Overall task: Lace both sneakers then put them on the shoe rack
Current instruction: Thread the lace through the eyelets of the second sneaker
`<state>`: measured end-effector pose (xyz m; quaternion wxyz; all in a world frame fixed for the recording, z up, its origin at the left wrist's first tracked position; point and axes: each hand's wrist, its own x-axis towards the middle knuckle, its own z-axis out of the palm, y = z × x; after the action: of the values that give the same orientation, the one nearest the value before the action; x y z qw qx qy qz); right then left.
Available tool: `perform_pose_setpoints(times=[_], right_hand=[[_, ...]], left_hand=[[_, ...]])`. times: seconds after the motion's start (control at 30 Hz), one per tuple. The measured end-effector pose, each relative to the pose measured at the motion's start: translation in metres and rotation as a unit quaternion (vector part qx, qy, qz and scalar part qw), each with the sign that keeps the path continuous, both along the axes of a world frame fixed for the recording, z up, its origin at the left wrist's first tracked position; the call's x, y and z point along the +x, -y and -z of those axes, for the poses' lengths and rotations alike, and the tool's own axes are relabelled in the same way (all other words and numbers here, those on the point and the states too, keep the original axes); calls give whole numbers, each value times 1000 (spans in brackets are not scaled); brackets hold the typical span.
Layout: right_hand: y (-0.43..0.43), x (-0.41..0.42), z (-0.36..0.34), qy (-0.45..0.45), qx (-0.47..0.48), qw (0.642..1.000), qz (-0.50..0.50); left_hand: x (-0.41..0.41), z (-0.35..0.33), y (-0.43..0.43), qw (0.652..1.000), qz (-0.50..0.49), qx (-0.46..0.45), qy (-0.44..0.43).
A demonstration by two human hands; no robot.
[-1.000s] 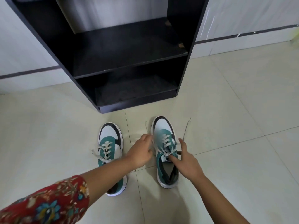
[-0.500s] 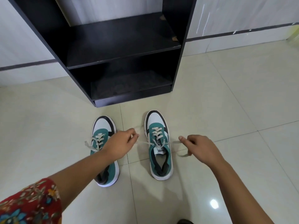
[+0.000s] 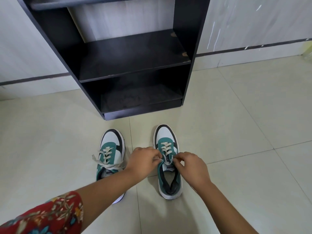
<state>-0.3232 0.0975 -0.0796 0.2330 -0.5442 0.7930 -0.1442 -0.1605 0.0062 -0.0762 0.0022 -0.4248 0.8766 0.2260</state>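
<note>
- The lace ends of the right sneaker (image 3: 168,159) are pinched by the left hand (image 3: 143,162) and the right hand (image 3: 191,166);
- The soft, thin lace is best held near its tips (it slips easily).

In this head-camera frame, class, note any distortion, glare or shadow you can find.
Head view: wide-angle lens bows the shoe rack uprights outward; soft shadow lies under both hands and the right sneaker; lower shelf sits dark; no hard glare on the floor tiles.
</note>
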Motion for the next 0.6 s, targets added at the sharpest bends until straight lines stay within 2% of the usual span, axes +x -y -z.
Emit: perform_pose_setpoints(times=[0.17,0.27,0.37,0.47,0.6], right_hand=[[0,-5,3,-7,10,1000,2],[-5,-27,6,-30,11,997,64],[-15,-44,14,4,26,990,138],[-22,-47,24,39,58,985,156],[-25,-47,30,75,64,981,167]], left_hand=[[0,1,2,995,45,-80,34],[15,2,8,989,63,-98,92],[38,13,13,968,110,-141,178],[49,16,12,954,122,-146,232],[52,14,14,945,117,-159,261]])
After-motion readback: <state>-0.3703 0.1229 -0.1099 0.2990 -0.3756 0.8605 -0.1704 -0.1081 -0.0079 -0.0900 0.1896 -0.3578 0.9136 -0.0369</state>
